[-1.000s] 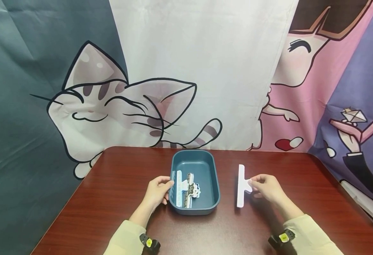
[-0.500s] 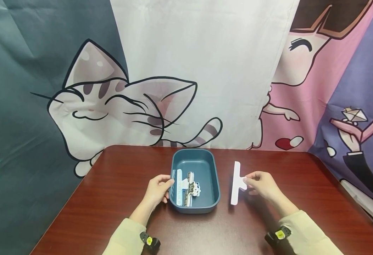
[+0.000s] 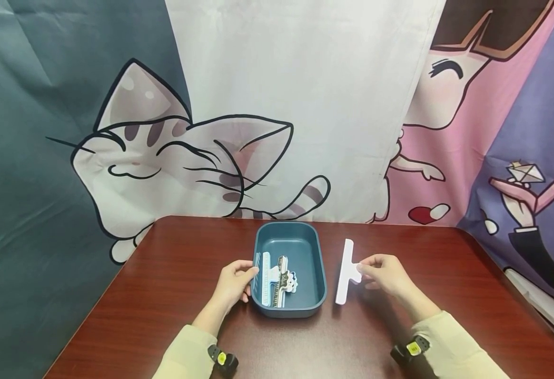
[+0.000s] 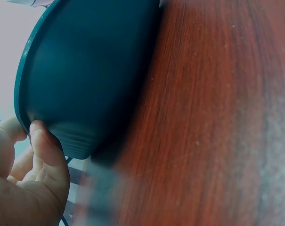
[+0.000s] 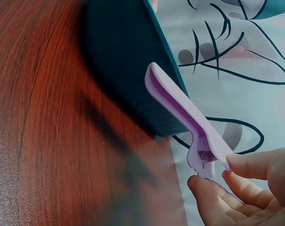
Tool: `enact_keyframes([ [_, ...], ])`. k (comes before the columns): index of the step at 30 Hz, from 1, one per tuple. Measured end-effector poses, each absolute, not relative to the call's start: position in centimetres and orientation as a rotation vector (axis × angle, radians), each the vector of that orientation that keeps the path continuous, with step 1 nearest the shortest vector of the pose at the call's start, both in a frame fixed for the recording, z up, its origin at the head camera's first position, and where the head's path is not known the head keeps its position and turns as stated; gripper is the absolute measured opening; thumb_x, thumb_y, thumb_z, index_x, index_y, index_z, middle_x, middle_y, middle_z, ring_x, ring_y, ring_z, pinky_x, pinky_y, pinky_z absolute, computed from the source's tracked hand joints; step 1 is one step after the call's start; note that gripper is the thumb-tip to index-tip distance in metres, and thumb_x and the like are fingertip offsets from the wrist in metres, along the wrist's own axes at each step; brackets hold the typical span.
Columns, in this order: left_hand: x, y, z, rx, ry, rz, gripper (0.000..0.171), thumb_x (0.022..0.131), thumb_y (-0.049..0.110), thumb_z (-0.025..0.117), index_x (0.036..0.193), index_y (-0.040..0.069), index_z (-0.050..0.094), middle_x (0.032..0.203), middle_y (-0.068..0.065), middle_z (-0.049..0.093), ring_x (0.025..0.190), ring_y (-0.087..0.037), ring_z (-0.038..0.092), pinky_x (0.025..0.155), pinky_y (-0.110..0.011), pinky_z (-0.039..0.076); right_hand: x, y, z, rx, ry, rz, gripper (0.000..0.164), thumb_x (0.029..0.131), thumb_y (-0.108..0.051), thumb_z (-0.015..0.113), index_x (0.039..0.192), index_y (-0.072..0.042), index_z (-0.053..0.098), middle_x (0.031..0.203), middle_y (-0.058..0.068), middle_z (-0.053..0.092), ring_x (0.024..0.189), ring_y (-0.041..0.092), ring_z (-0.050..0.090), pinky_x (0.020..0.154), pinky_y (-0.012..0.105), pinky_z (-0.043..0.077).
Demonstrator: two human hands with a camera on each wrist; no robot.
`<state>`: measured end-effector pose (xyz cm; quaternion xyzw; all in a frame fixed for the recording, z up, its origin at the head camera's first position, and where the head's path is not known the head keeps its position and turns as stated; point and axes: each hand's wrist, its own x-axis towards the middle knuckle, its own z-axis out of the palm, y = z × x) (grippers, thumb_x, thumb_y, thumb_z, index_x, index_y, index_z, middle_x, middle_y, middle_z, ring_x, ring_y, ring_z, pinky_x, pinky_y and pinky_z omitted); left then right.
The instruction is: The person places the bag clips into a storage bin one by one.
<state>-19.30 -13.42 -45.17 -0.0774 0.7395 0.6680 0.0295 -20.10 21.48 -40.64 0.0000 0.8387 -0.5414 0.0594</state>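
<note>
My left hand (image 3: 233, 284) pinches the left rim of a teal rectangular bin (image 3: 292, 315), thumb on one side of the wall and fingers on the other, as the left wrist view shows. Inside the bin's left half lie a pale blue-white bag clip (image 3: 266, 279) and a dark patterned clip (image 3: 283, 284) with a white cartoon figure on its handle. To the right of the bin, my right hand (image 3: 391, 276) pinches the handle of a pale lilac bag clip (image 5: 180, 106). This clip is held above the table, slightly tilted, apart from the bin.
A reddish-brown wooden table (image 3: 172, 295) bears the bin. Behind it hangs a cloth backdrop (image 3: 334, 79) with a cartoon cat and figures. Each forearm has a pale sleeve and a small black wrist camera (image 3: 222, 360).
My right hand has moved left toward the bin with the lilac clip, which has tilted slightly. The left hand and the bin have stayed in place.
</note>
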Motion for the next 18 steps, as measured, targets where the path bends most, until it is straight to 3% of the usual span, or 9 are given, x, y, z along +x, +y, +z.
enact_keyframes([
  [18,-19.4,-13.4,-45.6,-0.232,2.276,2.082,0.033,0.086,0.012,0.066,0.114,-0.003,0.059,0.055,-0.001,0.053,0.039,-0.009,0.045,0.034,-0.02,0.039,-20.6,20.3,-39.5,-0.079,2.56,-1.571,0.028,0.086,-0.014,0.068,0.099,0.01,0.065,0.081,0.012,0.069,0.073,0.023,0.067,0.066,0.04,0.059],
])
